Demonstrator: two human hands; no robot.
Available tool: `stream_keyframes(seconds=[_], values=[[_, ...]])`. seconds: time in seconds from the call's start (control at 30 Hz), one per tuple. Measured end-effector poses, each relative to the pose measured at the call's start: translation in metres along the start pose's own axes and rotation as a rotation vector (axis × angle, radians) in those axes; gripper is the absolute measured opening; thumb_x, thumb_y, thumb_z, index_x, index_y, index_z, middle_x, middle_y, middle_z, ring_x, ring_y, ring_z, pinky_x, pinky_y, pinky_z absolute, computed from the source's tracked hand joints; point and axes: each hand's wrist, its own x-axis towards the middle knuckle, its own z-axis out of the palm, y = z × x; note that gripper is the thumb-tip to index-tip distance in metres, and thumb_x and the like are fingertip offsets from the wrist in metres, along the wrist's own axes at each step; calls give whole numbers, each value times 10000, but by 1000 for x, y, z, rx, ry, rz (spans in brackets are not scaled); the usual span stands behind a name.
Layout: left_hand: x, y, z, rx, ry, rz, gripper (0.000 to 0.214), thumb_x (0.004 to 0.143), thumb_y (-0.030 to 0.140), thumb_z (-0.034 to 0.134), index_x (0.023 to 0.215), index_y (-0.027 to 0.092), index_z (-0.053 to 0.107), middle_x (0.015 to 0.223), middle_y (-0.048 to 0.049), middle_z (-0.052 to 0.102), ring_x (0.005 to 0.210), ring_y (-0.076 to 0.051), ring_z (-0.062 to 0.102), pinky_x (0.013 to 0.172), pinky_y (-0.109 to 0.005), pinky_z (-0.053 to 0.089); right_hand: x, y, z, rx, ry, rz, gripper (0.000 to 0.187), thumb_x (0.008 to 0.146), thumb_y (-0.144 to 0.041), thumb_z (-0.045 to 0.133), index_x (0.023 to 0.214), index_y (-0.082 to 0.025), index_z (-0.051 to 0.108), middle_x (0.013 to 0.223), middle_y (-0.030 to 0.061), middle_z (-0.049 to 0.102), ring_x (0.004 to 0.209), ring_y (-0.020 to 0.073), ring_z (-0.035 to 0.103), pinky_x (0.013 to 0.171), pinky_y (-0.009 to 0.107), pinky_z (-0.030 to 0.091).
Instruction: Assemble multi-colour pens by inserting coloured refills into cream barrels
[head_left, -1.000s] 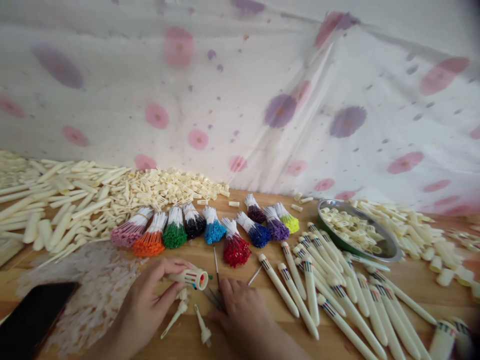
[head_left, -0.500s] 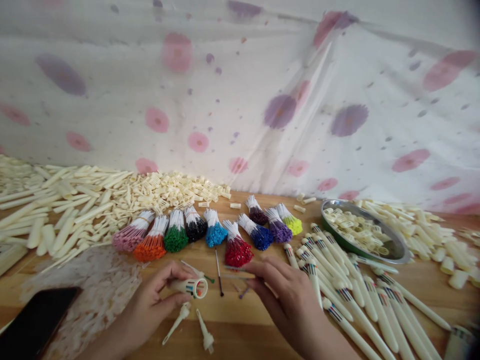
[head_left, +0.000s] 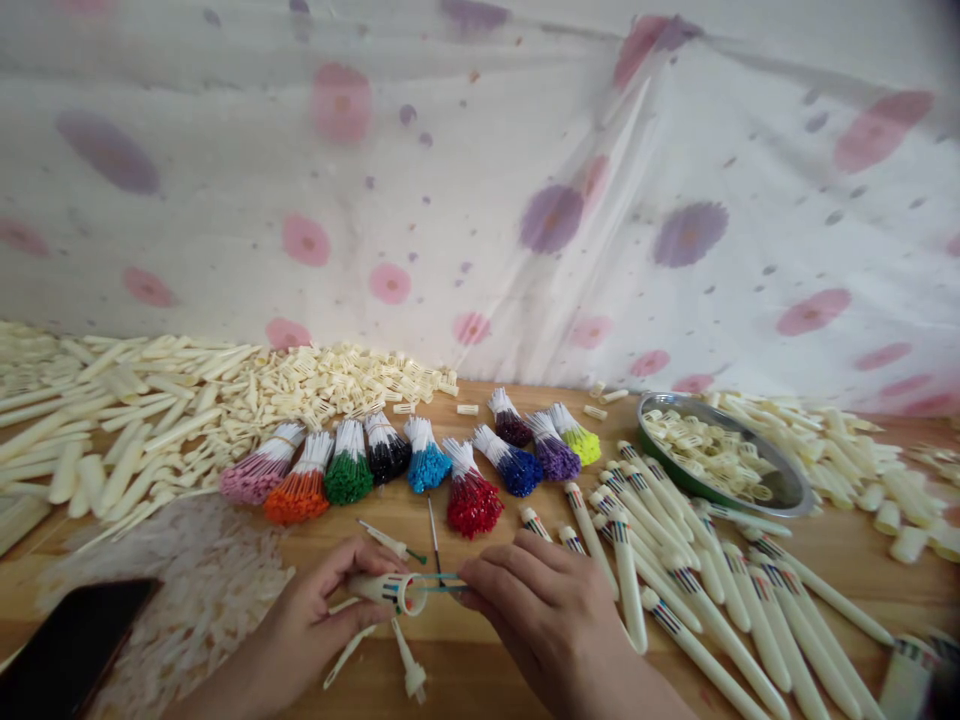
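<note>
My left hand (head_left: 334,600) is closed round a cream pen barrel (head_left: 375,588) with coloured slots, its round open end facing right. At that opening, my right hand (head_left: 529,610) pinches thin blue pen refills (head_left: 442,580); their left ends reach the mouth of the barrel. How far in they go I cannot tell. Under the hands lie a loose refill with a dark tip (head_left: 433,530) and a cream cone-shaped pen part (head_left: 410,665). A cream pointed piece (head_left: 382,538) with a green-tipped refill rests just behind the barrel.
Rubber-banded refill bundles, such as the red bundle (head_left: 474,500), stand in an arc behind the hands. Multicolour pens (head_left: 705,620) and a metal bowl (head_left: 799,490) of slotted rings are at right. Cream parts (head_left: 165,400) heap at left, near a phone (head_left: 75,640).
My right hand has moved left and down, bringing the blue refills to the barrel's open end. My left hand has shifted slightly right with the barrel. The view has moved a little.
</note>
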Motion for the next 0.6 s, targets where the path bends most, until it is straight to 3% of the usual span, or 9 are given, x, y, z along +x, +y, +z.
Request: stream_keyframes(seconds=[0.37, 0.6], values=[[-1, -3, 1, 28, 23, 80, 114, 722, 138, 649, 788, 225, 616, 844, -26, 731, 845, -206, 690, 747, -315, 545, -1, -1, 2, 72, 12, 3, 149, 912, -162, 476, 859, -150, 614, 678, 28, 647, 566, 128, 523, 515, 242, 386], [-6, 1, 7, 358, 234, 431, 228, 753, 59, 559, 853, 263, 575, 872, 18, 726, 823, -150, 693, 713, -240, 551, -3, -3, 9, 154, 80, 95, 138, 897, -154, 492, 841, -164, 618, 674, 22, 653, 576, 115, 573, 543, 214, 421]])
